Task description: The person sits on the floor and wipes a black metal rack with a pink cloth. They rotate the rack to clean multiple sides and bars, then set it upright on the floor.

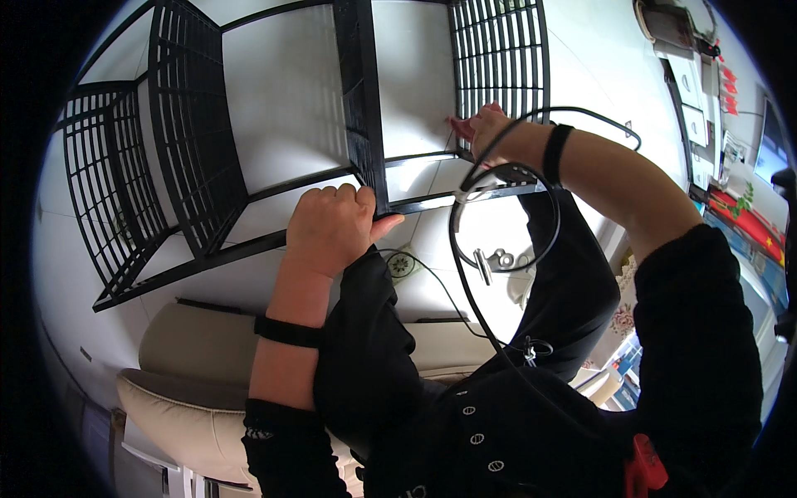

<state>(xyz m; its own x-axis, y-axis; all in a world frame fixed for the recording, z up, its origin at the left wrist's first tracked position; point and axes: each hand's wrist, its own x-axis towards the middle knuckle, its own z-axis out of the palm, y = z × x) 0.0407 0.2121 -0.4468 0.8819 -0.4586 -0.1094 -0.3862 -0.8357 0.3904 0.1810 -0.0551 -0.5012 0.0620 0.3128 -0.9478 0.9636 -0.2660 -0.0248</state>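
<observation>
A black metal rack (368, 124) with slatted shelves fills the upper part of the view, over a pale floor. My left hand (333, 224) has its fingers curled over the rack's near rail, beside a crossing bar, with the thumb pointing right. My right hand (489, 134) is at the slatted panel (501, 59) on the right end. Something reddish shows at its fingertips; whether this is a cloth or the fingers themselves is unclear. Looped black cable (451, 243) hangs in front of my right wrist and legs. Each forearm wears a black band.
Behind the rack's near rail stands a beige leather sofa (180, 404). A patterned floor tile (401, 264) and shiny metal fittings (492, 264) show between my legs. White drawers (691, 81) line the right side. A red clip (644, 464) hangs on my dark clothing.
</observation>
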